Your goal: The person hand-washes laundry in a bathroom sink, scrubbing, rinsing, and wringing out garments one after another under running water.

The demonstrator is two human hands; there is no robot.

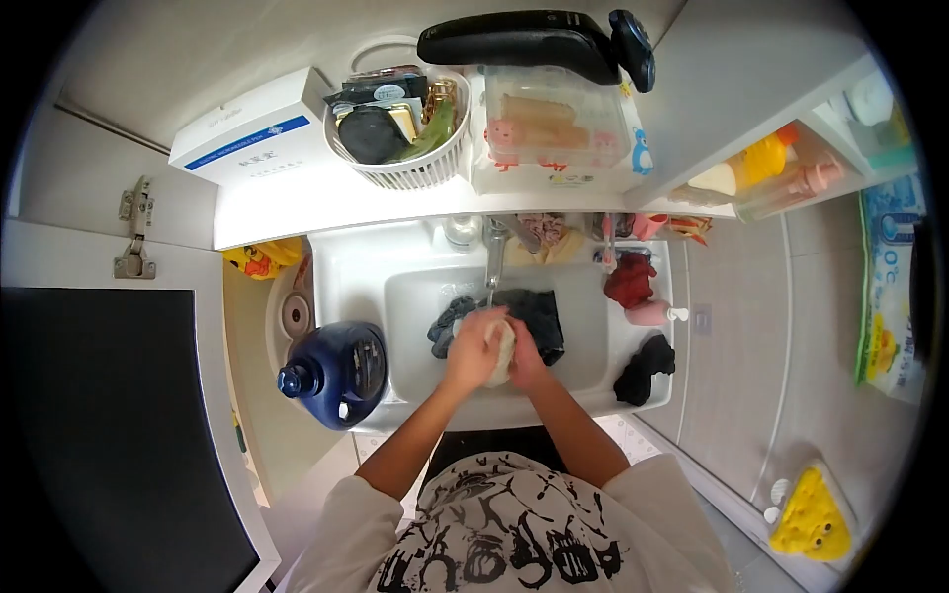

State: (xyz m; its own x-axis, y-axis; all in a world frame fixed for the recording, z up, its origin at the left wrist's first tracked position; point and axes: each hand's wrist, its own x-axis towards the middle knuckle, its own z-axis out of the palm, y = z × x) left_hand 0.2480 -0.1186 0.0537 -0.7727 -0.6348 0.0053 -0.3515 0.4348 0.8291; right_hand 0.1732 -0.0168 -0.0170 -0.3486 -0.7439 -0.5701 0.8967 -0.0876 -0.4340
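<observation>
My left hand (474,348) and my right hand (530,354) are closed around a wet, cream-coloured piece of cloth (502,358) held over the white sink (585,346). It is bunched up, so I cannot tell its exact kind. Just beyond my fingers the metal faucet (495,259) points down, and a thin stream of water seems to run from it. Dark wet fabric (539,314) lies in the basin behind and beside my hands, partly hidden by them.
A blue detergent jug (341,374) stands on the left rim. On the right rim lie a dark red cloth (631,281), a pink pump bottle (650,313) and black fabric (646,370). The shelf above holds a white basket (415,176), a plastic box (556,124) and a black shaver (524,44).
</observation>
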